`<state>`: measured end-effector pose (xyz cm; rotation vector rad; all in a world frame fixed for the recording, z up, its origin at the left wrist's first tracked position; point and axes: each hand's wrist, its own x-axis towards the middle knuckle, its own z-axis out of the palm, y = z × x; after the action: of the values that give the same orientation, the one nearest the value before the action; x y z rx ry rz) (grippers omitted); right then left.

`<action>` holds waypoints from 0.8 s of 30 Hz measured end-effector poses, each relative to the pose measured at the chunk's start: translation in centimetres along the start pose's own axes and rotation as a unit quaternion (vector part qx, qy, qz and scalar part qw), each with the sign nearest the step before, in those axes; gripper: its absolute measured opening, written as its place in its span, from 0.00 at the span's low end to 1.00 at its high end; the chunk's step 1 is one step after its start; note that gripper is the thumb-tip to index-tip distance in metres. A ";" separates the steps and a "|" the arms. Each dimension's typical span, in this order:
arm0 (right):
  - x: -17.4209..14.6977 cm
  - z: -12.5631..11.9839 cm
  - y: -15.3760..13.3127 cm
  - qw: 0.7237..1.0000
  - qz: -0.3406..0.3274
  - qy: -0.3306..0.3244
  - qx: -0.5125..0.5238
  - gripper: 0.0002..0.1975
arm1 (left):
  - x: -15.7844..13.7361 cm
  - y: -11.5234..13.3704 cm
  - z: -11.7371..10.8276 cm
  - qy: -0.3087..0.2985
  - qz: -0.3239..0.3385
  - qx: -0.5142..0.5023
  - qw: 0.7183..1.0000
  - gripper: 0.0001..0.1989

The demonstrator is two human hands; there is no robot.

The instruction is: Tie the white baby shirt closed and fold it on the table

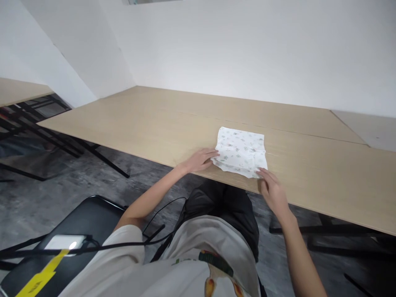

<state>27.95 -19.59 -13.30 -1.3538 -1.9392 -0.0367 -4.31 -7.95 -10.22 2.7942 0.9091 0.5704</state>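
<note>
Lying near the front edge of a long light-wood surface (154, 123), a folded white cloth with a small green and pink print (241, 151) sits flat, its near corners meeting both of the person's hands. The left hand (200, 160) rests palm-down on the surface, its fingertips (215, 155) touching the cloth's near-left edge, the grip flat and spread rather than pinching. The right hand (273, 190) reaches up from below the surface's edge, fingertips (261, 170) on the cloth's near-right corner; whether that grip pinches the fabric cannot be told. A black chair (80, 222) stands to the person's left, bearing a white device (63, 242) with black cables (123, 244) and a yellow tag (41, 277).
</note>
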 end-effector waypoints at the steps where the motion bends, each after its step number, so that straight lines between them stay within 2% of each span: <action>1: -0.2 -0.2 0.4 1.000 0.006 0.004 0.005 0.19 | -0.2 -0.3 -0.2 0.003 -0.001 0.001 1.000 0.22; 4: -0.1 -0.8 1.8 1.000 0.008 0.002 0.005 0.18 | -0.5 -0.9 -0.5 0.022 -0.012 0.014 1.000 0.21; 8: 0.8 -1.3 3.0 1.000 0.002 -0.021 0.011 0.13 | 0.0 -0.9 -0.2 0.043 -0.012 0.012 0.999 0.14; 13: 1.3 -1.3 3.2 0.999 -0.006 -0.041 0.010 0.13 | 1.0 -0.5 0.3 0.027 -0.007 0.045 0.999 0.14; 18: 1.1 -2.5 1.6 1.000 -0.015 -0.017 0.020 0.13 | 0.8 1.2 -0.2 0.052 0.009 0.059 0.997 0.16; 22: 0.4 -5.4 -1.0 1.000 -0.005 0.004 0.017 0.12 | 0.0 4.0 -2.0 0.082 0.048 0.020 0.995 0.15; 24: 0.1 -6.9 -2.2 0.999 0.023 0.035 0.015 0.13 | -0.3 5.2 -3.2 0.098 0.054 -0.006 0.994 0.15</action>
<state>30.03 -23.37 -7.46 -1.3593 -1.8429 -0.0320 -3.04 -12.27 -6.12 2.8267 0.7875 0.8772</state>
